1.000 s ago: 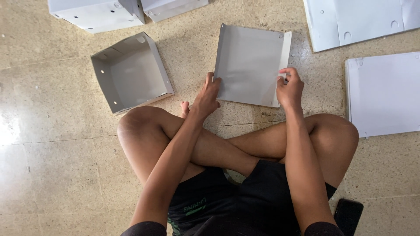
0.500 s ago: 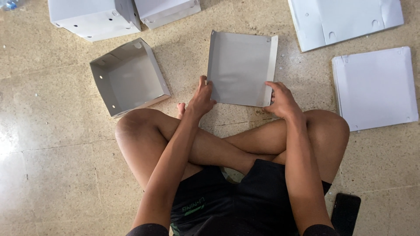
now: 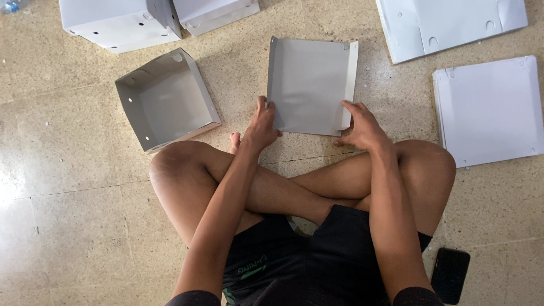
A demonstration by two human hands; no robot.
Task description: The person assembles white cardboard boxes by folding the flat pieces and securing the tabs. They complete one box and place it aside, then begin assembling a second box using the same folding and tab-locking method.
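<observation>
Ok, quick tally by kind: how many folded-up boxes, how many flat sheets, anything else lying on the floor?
Folded-up boxes: 3, one open grey tray, two white at the top edge
Flat sheets: 3, one under both hands, two on the right
Dark phone: 1
Total: 7

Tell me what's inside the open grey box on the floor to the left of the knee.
The open grey box holds nothing visible: only its bare grey floor and inner walls with small punched holes. The floor beneath it is covered, and neither the left hand nor the right hand touches it.
</observation>
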